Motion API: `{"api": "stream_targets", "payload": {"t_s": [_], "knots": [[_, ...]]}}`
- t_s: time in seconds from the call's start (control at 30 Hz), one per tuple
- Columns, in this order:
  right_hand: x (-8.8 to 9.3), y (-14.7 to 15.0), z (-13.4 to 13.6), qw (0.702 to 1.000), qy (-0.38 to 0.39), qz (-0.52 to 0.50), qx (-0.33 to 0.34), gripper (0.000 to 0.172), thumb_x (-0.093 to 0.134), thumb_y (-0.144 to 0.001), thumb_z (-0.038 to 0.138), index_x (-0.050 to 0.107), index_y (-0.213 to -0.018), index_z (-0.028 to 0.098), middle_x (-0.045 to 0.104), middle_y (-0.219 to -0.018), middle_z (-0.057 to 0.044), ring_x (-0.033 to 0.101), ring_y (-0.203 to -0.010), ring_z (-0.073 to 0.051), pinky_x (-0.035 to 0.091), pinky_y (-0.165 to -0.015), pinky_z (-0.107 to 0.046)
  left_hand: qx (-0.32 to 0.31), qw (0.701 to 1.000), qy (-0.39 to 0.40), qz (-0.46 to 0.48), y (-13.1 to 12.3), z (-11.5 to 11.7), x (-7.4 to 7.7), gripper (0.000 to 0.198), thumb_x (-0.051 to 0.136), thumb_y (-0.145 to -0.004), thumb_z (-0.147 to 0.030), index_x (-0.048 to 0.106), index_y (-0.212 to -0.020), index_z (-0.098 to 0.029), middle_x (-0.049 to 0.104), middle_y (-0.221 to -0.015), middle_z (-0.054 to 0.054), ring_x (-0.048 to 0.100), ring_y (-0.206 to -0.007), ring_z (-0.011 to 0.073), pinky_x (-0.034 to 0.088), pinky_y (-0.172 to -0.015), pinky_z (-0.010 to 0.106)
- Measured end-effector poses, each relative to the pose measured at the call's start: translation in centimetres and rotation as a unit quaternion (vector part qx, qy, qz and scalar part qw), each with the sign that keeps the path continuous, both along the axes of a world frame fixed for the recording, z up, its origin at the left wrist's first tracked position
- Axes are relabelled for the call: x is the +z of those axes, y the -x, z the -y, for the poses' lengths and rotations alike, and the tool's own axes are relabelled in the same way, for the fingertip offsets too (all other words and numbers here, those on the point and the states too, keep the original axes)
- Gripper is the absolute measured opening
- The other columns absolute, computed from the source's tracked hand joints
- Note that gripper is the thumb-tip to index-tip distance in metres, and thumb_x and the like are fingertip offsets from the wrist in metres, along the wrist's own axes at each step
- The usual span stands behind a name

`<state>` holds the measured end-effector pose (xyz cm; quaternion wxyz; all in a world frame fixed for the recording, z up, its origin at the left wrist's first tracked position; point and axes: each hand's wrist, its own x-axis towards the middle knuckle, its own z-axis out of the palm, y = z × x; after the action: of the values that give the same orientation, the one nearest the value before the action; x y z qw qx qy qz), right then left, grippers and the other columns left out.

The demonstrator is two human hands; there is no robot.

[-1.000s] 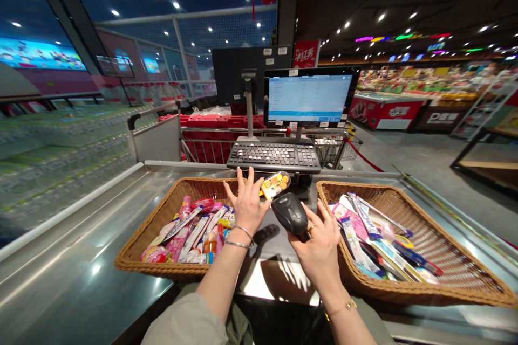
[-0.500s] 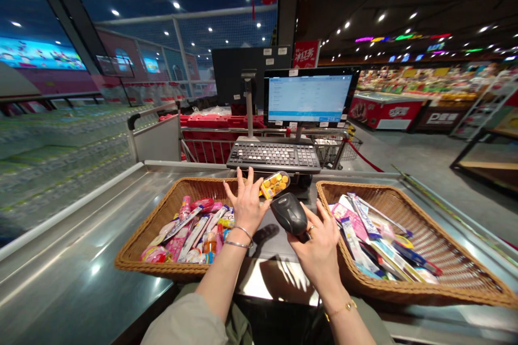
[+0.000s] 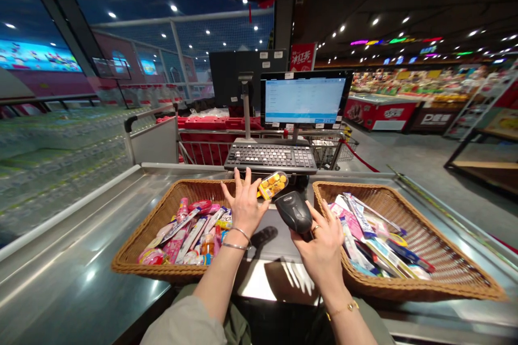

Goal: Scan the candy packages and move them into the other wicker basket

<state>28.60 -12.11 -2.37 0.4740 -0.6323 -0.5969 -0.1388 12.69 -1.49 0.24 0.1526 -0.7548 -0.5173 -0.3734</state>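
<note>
Between the thumb and a finger of my left hand (image 3: 245,206) is a small clear pack of round yellow pieces (image 3: 273,185) with a yellow label; my other fingers are spread. My right hand (image 3: 321,242) grips a black barcode scanner (image 3: 293,212) by its handle, mostly hidden by the hand. The scanner's head is just below and right of the pack. To the left stands a wicker basket (image 3: 133,242) of pink and colourful small packs. Another wicker basket (image 3: 453,237) at the right holds long narrow packs and other packaged goods.
A keyboard (image 3: 270,156) sits behind the hands, below a lit monitor (image 3: 304,98). The metal counter (image 3: 84,237) extends to both sides. Beyond it are a shopping cart (image 3: 202,151), stacked bottles (image 3: 60,161) at the left and a red freezer (image 3: 380,113) at the right.
The scanner has tilted and shifted slightly right relative to the pack, which stays in my left hand. The number at the bottom of the monitor has changed. The whole view has shifted slightly.
</note>
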Motion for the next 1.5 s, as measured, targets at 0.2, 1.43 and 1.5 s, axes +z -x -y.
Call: {"api": "stream_targets", "payload": {"t_s": [0.2,1.43,1.5], "knots": [[0.1,-0.4,0.4,1.000,-0.004,-0.006,-0.011,0.020,0.064,-0.078,0.033,0.069,-0.095,0.023,0.065,-0.126,-0.007,0.041,-0.134,-0.034,0.026,-0.108,-0.062,-0.009,1.000,-0.002,0.002,-0.4,0.6,0.6,0.051,0.070,-0.077,-0.039,0.062,-0.124,-0.021,0.035,-0.156,0.011,0.015,-0.149,0.0363,-0.004,-0.115,0.069],[0.9,-6.6,3.3,0.978,-0.081,-0.101,-0.161,0.033,0.065,-0.079,0.043,0.069,-0.098,0.017,0.069,-0.109,-0.015,0.047,-0.128,-0.033,0.030,-0.107,-0.057,-0.108,0.993,0.025,0.046,-8.0,3.3,1.4,0.049,0.068,-0.079,-0.044,0.060,-0.123,-0.023,0.036,-0.156,0.009,0.015,-0.149,0.0353,0.006,-0.116,0.070],[0.9,-7.0,3.5,0.974,-0.078,-0.115,-0.179,0.035,0.065,-0.078,0.044,0.069,-0.099,0.016,0.069,-0.110,-0.016,0.047,-0.128,-0.034,0.029,-0.107,-0.058,-0.115,0.992,0.027,0.045,-8.5,3.5,1.4,0.050,0.069,-0.079,-0.044,0.060,-0.124,-0.023,0.034,-0.157,0.009,0.014,-0.149,0.0354,0.006,-0.116,0.070]]}}
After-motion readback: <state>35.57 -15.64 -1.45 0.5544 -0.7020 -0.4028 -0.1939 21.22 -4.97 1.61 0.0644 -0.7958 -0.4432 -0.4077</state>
